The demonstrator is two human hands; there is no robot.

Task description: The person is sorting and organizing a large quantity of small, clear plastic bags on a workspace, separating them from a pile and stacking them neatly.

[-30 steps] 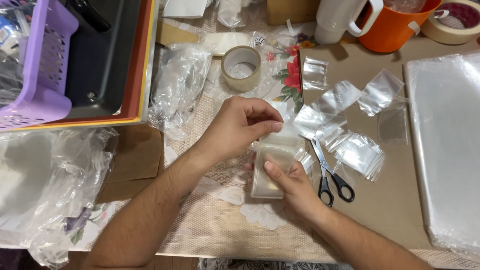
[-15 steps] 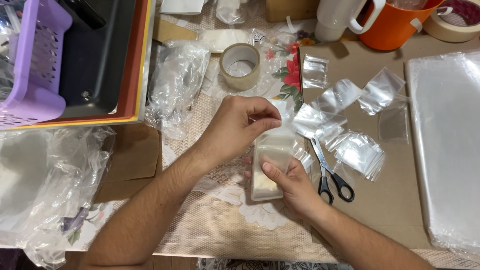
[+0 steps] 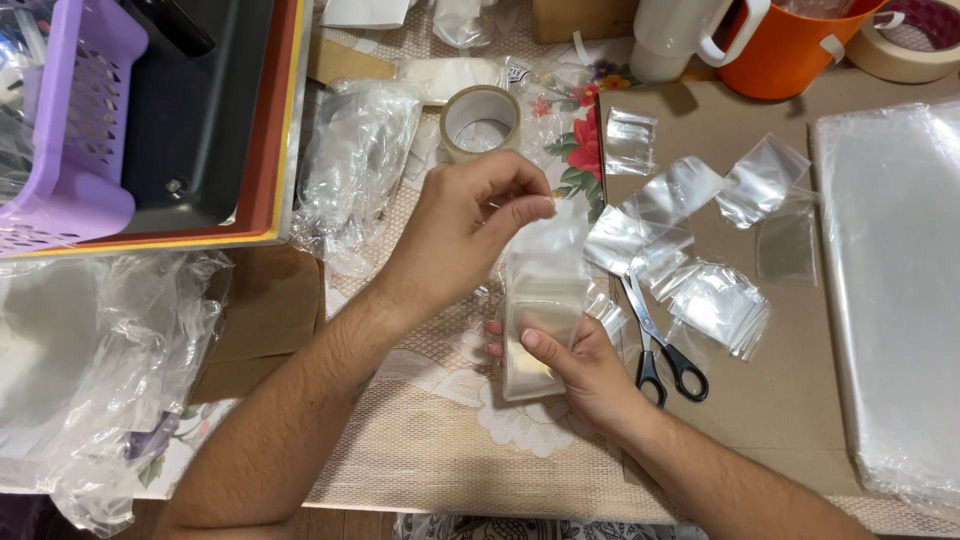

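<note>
My right hand (image 3: pixel 585 365) holds a small clear plastic bag (image 3: pixel 540 310) from below, thumb pressed on its front. My left hand (image 3: pixel 470 225) pinches the bag's top edge between thumb and forefinger, above the table. Black-handled scissors (image 3: pixel 660 345) lie just right of my right hand. Several small clear plastic pieces (image 3: pixel 700 240) are scattered on a brown cardboard sheet (image 3: pixel 780 390) beyond the scissors. A roll of clear tape (image 3: pixel 480 120) sits just behind my left hand.
A stack of clear plastic sheets (image 3: pixel 890 290) fills the right side. A purple basket (image 3: pixel 60 120) sits in a dark tray (image 3: pixel 210 130) at top left. Crumpled plastic (image 3: pixel 100 370) lies at left. An orange jug (image 3: pixel 790 45), white cup (image 3: pixel 675 35) and masking tape roll (image 3: pixel 915 40) stand at the back.
My left hand has lifted and pulled the bag's top edge upward. My right hand keeps its hold on the bag's lower part.
</note>
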